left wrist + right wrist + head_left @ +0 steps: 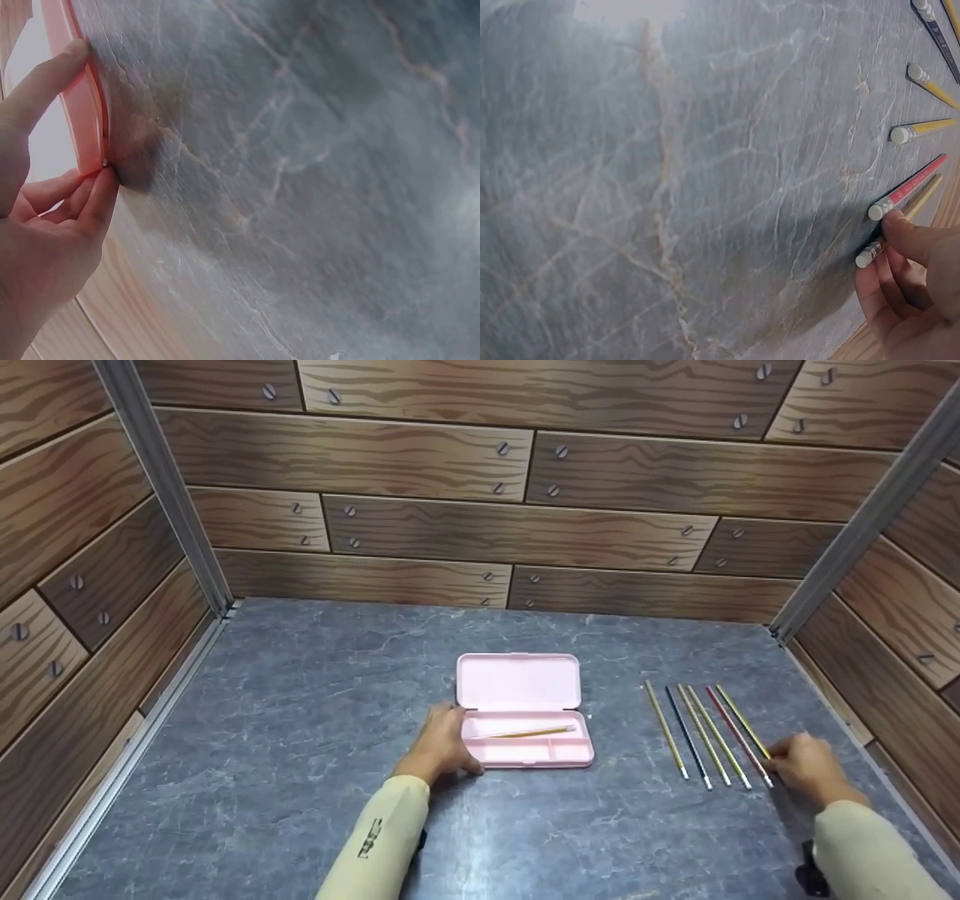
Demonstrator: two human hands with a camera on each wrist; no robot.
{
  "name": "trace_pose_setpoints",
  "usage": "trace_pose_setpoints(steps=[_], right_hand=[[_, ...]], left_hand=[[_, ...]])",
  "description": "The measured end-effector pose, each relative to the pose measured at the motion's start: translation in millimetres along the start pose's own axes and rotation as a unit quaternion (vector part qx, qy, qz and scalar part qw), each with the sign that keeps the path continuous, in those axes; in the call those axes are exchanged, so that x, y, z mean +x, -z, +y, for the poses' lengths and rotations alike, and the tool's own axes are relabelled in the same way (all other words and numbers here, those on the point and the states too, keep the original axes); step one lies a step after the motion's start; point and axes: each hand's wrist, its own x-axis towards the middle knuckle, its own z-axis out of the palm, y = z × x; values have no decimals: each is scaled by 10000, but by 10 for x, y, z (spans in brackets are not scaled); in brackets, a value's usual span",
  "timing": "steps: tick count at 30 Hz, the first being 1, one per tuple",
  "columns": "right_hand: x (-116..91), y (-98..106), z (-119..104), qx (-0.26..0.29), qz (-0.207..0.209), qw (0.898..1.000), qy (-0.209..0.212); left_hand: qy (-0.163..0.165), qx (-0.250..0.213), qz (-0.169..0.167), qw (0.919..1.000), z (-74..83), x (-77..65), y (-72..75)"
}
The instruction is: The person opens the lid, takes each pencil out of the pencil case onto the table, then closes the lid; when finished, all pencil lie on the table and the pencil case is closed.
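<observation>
An open pink pencil case [517, 682] lies with its lid folded back, and one yellow pencil [531, 732] rests in its long compartment. My left hand [441, 741] grips the case's left end, thumb at the front edge, fingers along the side. To the right, my right hand [806, 765] pinches the rightmost yellow pencil [742, 721] near its eraser end. In the right wrist view, the white eraser [864, 259] of that pencil sticks out past the thumb and fingers. Close beside it lies a red pencil [913, 184], its eraser end by the thumb.
Left of the red pencil, several more pencils lie in a slanted row, among them a dark blue one [688, 737] and a yellow one [666, 729]. Wood-patterned walls [420, 457] enclose the grey marbled table [300, 735] at the back and both sides.
</observation>
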Motion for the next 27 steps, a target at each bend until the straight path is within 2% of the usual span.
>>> trace_pose_setpoints(steps=[5,16,22,27], right_hand=[[0,7,-11,-12,-16,10000,4],[76,29,-59,-30,-143,9999,49],[69,71,-110,-1,-358,9993,-128],[107,106,-169,71,-460,9985,-284]], left_hand=[[-40,20,7,10000,-3,8,11],[224,85,-50,9997,-11,22,54],[119,121,-63,9998,-16,14,55],[155,121,6,9998,-21,11,58]])
